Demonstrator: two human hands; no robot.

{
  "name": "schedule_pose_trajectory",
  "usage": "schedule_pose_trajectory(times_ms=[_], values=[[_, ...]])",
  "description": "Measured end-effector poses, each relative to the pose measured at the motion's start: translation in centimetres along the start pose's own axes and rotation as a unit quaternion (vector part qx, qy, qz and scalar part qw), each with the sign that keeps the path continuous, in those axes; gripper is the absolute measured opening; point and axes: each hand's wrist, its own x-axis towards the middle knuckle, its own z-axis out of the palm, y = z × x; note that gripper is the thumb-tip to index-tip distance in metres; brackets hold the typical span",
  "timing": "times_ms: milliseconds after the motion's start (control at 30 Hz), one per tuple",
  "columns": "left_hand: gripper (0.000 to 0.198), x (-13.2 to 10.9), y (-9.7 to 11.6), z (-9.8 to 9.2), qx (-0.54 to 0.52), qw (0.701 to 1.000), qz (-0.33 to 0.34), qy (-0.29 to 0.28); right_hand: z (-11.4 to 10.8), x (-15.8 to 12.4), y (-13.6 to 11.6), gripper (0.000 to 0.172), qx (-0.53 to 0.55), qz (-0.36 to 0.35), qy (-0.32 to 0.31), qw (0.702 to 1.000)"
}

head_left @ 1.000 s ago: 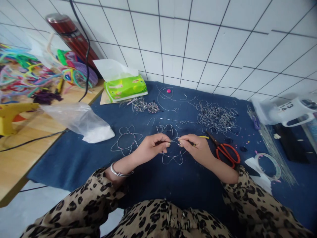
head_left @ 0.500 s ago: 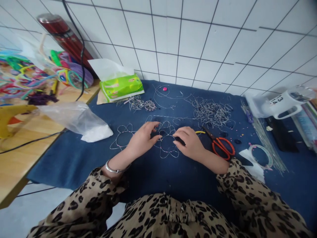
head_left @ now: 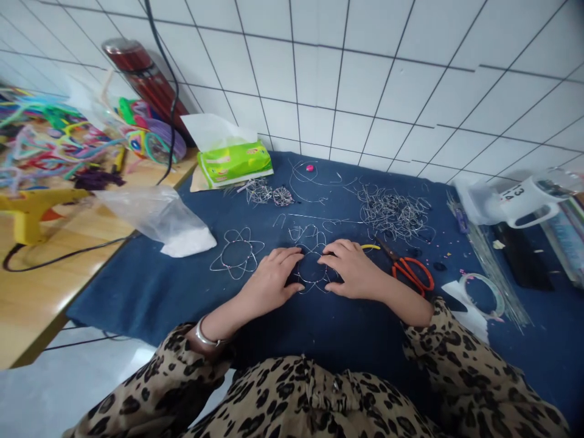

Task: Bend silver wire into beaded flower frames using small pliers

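Note:
A flower shape bent from thin wire (head_left: 312, 281), with small pink beads on its ring, lies on the dark blue cloth between my hands. My left hand (head_left: 275, 275) grips its left side, fingers curled and thumb near the lower petal. From the right, my right hand (head_left: 350, 267) holds the opposite side with fingertips and thumb at the wire. My fingers partly cover the side petals. Left of my left hand is a second beaded wire flower (head_left: 236, 266). Just beyond the held flower lie loose bent wires (head_left: 319, 220).
Red-handled scissors (head_left: 413, 274) lie right of my right hand. Behind are a tangled wire pile (head_left: 395, 213), wire bundles (head_left: 259, 191) and a green tissue pack (head_left: 235, 163). A plastic bag (head_left: 157, 213) and yellow glue gun (head_left: 27, 216) sit left; a white mug (head_left: 520, 201) and tape roll (head_left: 481, 295) right.
Both hands have moved slightly toward me, down along the flower's sides, and their thumbs now sit by the lower petals. The second flower at left is now fully uncovered. The view has shifted a little.

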Motion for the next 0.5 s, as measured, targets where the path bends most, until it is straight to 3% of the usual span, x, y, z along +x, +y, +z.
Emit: schedule_pose_trajectory(times_ms=[500], values=[[0.068,0.31,-1.19,-0.08,-0.019,1.000,0.002,0.020,-0.64,-0.11,0.19,0.051,-0.026,0.001,-0.022,0.999]])
